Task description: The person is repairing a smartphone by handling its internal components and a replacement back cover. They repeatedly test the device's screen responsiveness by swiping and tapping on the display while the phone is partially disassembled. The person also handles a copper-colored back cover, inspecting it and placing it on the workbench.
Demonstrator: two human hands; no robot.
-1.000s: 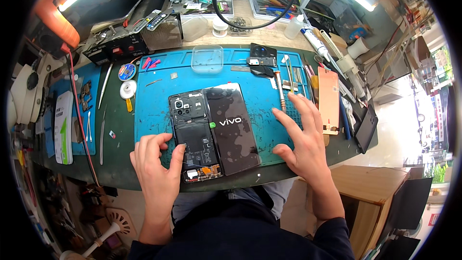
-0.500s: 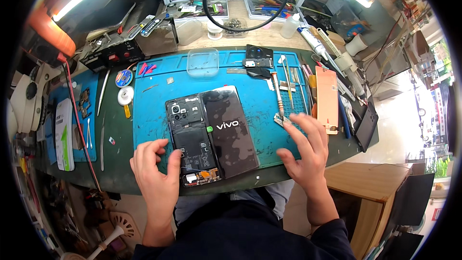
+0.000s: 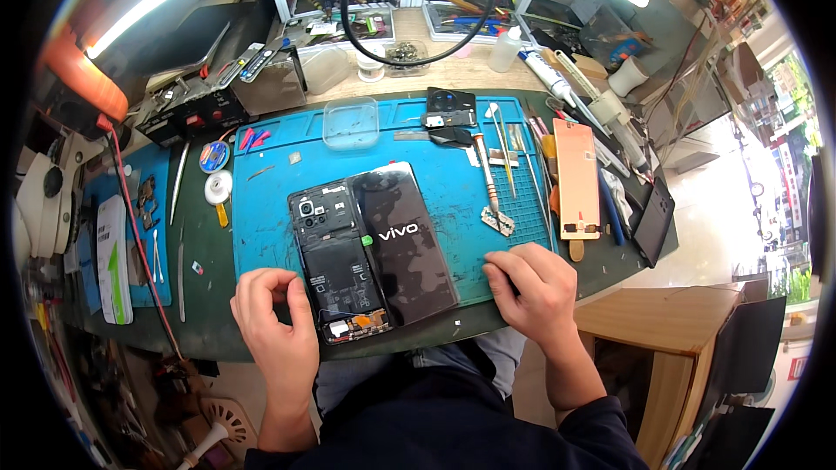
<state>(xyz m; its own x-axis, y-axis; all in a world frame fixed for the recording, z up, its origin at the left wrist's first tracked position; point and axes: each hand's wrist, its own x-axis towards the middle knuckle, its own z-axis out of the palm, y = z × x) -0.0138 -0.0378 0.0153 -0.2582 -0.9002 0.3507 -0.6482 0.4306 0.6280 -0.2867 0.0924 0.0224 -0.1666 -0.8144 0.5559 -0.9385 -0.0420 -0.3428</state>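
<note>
An opened smartphone (image 3: 335,260) lies face down on the blue mat (image 3: 444,183), its camera module, black inner covers and lower circuit board exposed. Against its right side rests a dark, mottled back cover (image 3: 406,254). My left hand (image 3: 277,318) hovers by the phone's lower left edge, fingers loosely curved with a gap to the thumb, holding nothing visible. To the right of the cover, my right hand (image 3: 533,292) is curled at the mat's front edge with nothing seen in it. Beyond it lie a small silver razor-blade-like piece (image 3: 497,220) and a slim copper-coloured handled tool (image 3: 486,171).
Several tweezers and picks lie at the mat's right, beside an orange-pink phone panel (image 3: 575,178). A clear plastic box (image 3: 351,124) and a small dark phone part (image 3: 450,108) sit at the back. A solder reel (image 3: 214,156) and white spool (image 3: 219,185) stand left. A cable loop (image 3: 346,9) hangs overhead.
My right hand has drawn back towards me from the silver piece, and its fingers have curled in. The left hand's fingers have bent slightly more. The whole view has shifted a little.
</note>
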